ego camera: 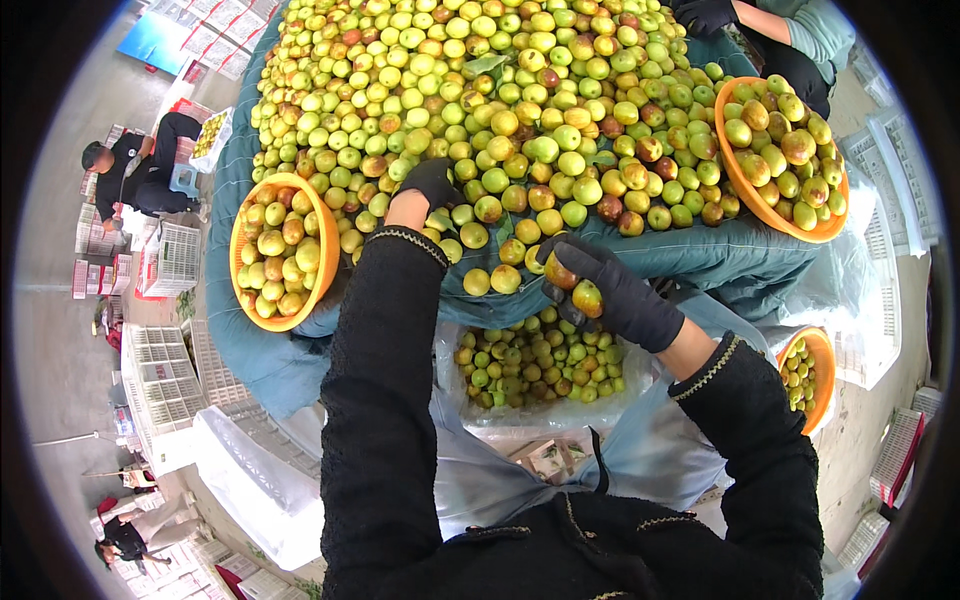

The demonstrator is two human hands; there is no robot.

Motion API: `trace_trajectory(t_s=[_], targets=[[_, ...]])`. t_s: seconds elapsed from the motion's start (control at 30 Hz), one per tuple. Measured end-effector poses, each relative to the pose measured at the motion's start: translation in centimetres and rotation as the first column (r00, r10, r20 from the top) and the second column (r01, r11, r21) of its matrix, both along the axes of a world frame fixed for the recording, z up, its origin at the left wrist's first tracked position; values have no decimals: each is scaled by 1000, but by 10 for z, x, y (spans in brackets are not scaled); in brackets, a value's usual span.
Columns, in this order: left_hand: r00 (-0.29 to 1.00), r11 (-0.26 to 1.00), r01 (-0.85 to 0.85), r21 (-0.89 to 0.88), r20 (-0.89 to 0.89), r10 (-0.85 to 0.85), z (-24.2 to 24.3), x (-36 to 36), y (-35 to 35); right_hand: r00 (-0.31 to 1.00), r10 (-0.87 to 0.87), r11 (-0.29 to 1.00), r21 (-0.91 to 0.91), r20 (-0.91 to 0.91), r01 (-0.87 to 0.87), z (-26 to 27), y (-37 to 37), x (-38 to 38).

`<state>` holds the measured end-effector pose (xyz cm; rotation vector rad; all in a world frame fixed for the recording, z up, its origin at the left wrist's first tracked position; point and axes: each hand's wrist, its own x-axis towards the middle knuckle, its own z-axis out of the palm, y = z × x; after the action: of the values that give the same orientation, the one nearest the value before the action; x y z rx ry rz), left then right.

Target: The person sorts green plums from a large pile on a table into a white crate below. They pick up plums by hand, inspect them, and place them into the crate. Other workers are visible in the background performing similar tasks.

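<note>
My left hand (429, 186), in a black glove, reaches into the near part of a large heap of green and reddish jujubes (450, 75); its fingertips are hidden among the fruit. My right hand (592, 289), gloved the same way, is closed around two or more reddish-green jujubes (587, 298) at the near edge of the cloth-covered table. Below it stands a plastic-lined crate (634, 401) of jujubes. An orange basket (327, 259) full of fruit sits left of my left hand, and another orange basket (727, 161) stands at the heap's right side.
Padded teal cloth (697, 259) covers the table edge. A third orange basket (823, 375) of fruit stands low at the right. At upper right is a co-worker's gloved hand (705, 15). Plastic crates (161, 375) stack at the left, where a seated person (139, 172) is farther off.
</note>
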<state>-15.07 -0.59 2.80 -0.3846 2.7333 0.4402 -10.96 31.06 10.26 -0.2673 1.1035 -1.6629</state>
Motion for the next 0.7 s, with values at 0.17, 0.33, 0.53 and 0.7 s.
trace_trajectory(t_s=[0.17, 0.33, 0.53, 0.7], targets=[[977, 991, -58, -124, -211, 31, -7, 15, 8, 1000, 16, 1000, 5, -22, -16, 2, 4, -4], [837, 980, -142, 138, -511, 193, -12, 38, 1, 1000, 13, 1000, 19, 12, -13, 4, 7, -1], [728, 815, -310, 490, -429, 535, -9, 26, -12, 999, -41, 999, -2, -27, 41, 2, 2, 6], [696, 917, -254, 307, -601, 393, -12, -16, -4, 996, -42, 999, 8, -82, 43, 5, 0, 3]])
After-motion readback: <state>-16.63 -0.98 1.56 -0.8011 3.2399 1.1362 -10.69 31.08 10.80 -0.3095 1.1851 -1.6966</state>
